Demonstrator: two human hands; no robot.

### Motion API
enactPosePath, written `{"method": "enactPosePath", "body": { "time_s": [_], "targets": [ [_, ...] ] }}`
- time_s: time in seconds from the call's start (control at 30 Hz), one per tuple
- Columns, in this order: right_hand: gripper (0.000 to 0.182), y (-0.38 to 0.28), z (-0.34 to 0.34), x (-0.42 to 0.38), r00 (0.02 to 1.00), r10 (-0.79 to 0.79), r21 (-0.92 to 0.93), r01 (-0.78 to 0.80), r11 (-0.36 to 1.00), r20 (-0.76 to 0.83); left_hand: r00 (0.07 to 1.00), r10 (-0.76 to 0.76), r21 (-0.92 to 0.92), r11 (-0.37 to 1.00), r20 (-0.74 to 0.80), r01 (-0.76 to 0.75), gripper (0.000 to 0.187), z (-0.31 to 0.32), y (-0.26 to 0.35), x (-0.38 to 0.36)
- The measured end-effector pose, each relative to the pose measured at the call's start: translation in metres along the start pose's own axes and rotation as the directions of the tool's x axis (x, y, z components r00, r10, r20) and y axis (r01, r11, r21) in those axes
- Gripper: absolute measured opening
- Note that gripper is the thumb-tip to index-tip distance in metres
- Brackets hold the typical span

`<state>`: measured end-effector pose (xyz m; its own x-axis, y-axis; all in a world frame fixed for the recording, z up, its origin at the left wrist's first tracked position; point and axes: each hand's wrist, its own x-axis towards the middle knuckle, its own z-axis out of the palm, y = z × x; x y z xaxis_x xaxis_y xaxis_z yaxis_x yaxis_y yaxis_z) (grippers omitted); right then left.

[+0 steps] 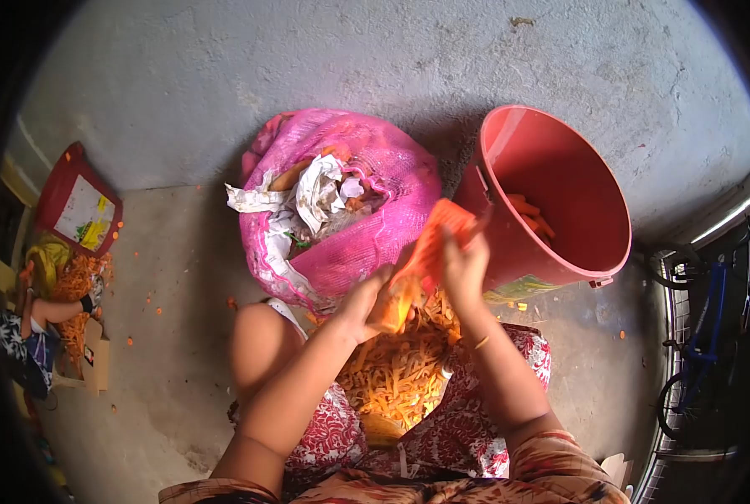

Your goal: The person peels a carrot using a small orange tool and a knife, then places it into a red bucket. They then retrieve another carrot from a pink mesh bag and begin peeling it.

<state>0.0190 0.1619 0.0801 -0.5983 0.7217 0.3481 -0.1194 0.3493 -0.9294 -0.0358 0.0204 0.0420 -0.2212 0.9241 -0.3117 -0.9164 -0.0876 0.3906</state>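
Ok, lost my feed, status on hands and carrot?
Left hand grips carrot end. Right hand draws orange peeler along it. Peelings heaped in lap; red bucket alongside, nothing obstructing.

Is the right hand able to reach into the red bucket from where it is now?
Probably yes. The right hand is beside the red bucket, whose open mouth tilts toward the person, and nothing lies between them. But the hand holds a carrot.
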Motion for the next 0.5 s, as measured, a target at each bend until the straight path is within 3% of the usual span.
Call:
{"method": "enactPosePath", "body": {
  "time_s": [0.03,0.07,0.1,0.13,0.17,0.23,0.3,0.33,0.4,0.5],
  "targets": [
    [0.006,0.028,-0.014,0.020,0.993,0.069,-0.006,-0.069,0.998,-0.100,0.997,-0.040,0.066,0.997,0.068,0.036,0.039,0.004,0.001,-0.006],
    [0.009,0.033,-0.023,0.039,0.975,-0.072,-0.071,0.058,0.996,-0.212,0.998,-0.056,0.128,0.990,0.031,0.052,0.043,0.008,-0.001,-0.011],
    [0.014,0.032,-0.034,0.052,0.926,-0.175,-0.373,0.040,0.927,-0.336,0.998,-0.056,0.137,0.989,0.028,0.052,0.044,0.007,-0.004,-0.013],
    [0.013,0.033,-0.043,0.061,0.903,-0.165,-0.383,0.000,0.924,-0.397,0.998,-0.056,0.144,0.988,0.022,0.052,0.044,0.005,-0.006,-0.015],
    [0.014,0.034,-0.048,0.063,0.900,0.069,-0.015,-0.084,0.996,-0.430,0.998,-0.053,0.152,0.987,0.017,0.050,0.044,0.002,-0.007,-0.016],
    [0.017,0.024,-0.034,0.057,0.928,-0.088,0.003,0.096,0.995,-0.362,0.998,-0.014,0.089,0.996,-0.061,0.020,0.042,-0.002,-0.007,-0.009],
    [0.015,0.011,-0.020,0.031,0.993,0.054,0.143,-0.038,0.989,-0.106,0.992,0.001,0.037,0.999,-0.128,0.004,0.041,-0.007,-0.005,0.000],
    [0.014,0.010,-0.013,0.017,0.999,0.046,0.139,-0.044,0.989,-0.009,0.990,0.001,-0.005,1.000,-0.139,-0.002,0.038,-0.006,-0.002,-0.001],
    [0.016,-0.018,0.003,-0.004,0.984,0.135,0.235,-0.159,0.959,0.116,0.996,0.050,0.031,0.998,-0.072,-0.048,0.038,-0.006,0.000,0.000],
    [0.019,-0.016,0.011,-0.016,0.982,0.065,0.053,-0.075,0.996,0.178,0.990,0.106,-0.013,0.994,-0.089,-0.107,0.035,-0.002,0.001,0.005]
  ]
}}
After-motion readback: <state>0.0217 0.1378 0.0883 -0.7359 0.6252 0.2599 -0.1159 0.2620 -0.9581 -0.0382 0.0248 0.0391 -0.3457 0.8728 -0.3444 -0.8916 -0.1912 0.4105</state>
